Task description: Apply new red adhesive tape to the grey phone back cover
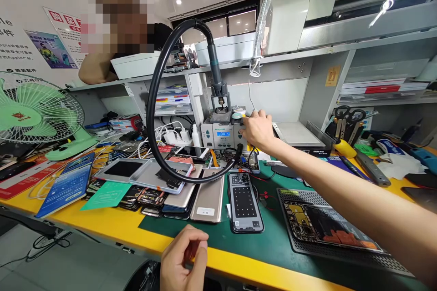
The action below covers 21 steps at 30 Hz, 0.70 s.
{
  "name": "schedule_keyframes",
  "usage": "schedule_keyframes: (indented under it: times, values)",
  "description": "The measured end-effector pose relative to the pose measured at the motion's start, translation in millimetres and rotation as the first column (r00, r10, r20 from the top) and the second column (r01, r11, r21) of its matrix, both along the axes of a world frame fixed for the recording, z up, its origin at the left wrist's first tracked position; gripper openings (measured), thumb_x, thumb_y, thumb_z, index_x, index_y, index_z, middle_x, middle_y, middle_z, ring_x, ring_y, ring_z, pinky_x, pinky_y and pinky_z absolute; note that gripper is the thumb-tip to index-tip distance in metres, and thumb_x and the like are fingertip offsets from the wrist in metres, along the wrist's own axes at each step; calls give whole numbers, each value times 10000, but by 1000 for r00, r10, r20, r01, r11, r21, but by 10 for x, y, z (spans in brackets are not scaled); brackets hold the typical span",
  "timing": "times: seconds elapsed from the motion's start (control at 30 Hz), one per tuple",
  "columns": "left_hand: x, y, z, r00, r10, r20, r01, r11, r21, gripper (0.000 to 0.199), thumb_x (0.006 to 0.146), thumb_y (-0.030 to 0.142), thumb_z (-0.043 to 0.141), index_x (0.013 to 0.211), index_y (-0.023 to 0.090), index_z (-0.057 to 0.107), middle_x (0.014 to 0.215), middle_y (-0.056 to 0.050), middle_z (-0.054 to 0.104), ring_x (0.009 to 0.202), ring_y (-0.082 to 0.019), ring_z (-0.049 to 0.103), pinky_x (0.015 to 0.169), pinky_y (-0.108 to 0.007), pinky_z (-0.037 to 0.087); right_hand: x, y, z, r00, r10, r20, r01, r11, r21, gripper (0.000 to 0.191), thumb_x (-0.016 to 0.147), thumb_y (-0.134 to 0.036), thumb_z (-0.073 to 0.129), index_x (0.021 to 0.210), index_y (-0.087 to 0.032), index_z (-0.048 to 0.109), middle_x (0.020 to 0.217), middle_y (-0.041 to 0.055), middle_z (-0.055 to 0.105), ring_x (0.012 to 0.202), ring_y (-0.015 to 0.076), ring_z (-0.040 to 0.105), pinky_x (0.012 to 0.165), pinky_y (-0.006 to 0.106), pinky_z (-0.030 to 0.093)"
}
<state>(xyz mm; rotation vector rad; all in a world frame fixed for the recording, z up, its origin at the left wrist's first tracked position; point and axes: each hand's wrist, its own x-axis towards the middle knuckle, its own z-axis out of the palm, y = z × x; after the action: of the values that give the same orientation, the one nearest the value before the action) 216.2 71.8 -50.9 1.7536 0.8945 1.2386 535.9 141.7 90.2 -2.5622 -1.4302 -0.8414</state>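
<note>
My right hand [258, 129] reaches forward to the hot air rework station [223, 132], its fingers bent over the unit's right front edge beside the controls. The blue display reads about 100. The station's handle [215, 66] stands nozzle-down in its holder, with a black hose [152, 100] looping out to the left. Near the bench's front edge, my left hand [184, 259] is loosely curled, thumb close to the index finger, and nothing shows in it. Ahead of it on the green mat lies a phone frame [245, 202]. An opened phone [327, 227] rests under my right forearm.
Stacked phones and panels [208, 195] cover the mat's left part. A green fan [41, 116] stands at far left. On the right are scissors [350, 113], a yellow-handled tool [344, 149] and a heating plate [297, 134]. Another person's arm [95, 66] is behind the shelf.
</note>
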Motion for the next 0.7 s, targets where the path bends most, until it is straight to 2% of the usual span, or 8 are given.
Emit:
schedule_keyframes:
  times: [0.2, 0.4, 0.7]
  values:
    - [-11, 24, -33, 1000, -24, 2, 24, 1000, 15, 238, 949, 375, 591, 775, 223, 650, 735, 1, 513, 589, -145, 415, 541, -249, 366, -1, -3, -6, 1000, 5, 1, -5, 1000, -4, 316, 1017, -374, 686, 1261, -173, 673, 1312, 107, 669, 1156, 272, 668, 972, 491, 573]
    - [-22, 32, -52, 999, -32, 34, 33, 999, -36, 246, 948, 396, 596, 781, 224, 651, 754, -2, 508, 605, -145, 416, 550, -254, 343, 15, -8, 50, 1000, 24, 7, -24, 999, -37, 343, 1014, -401, 684, 1267, -170, 666, 1304, 106, 668, 1145, 273, 669, 965, 490, 571]
    - [-55, 85, -142, 1000, -21, 2, 21, 998, -64, 295, 943, 471, 609, 786, 225, 653, 766, -8, 508, 609, -152, 410, 553, -257, 362, 6, -14, 73, 1000, 19, 7, -19, 998, -58, 361, 1017, -407, 682, 1288, -169, 660, 1325, 112, 663, 1163, 280, 667, 975, 503, 570]
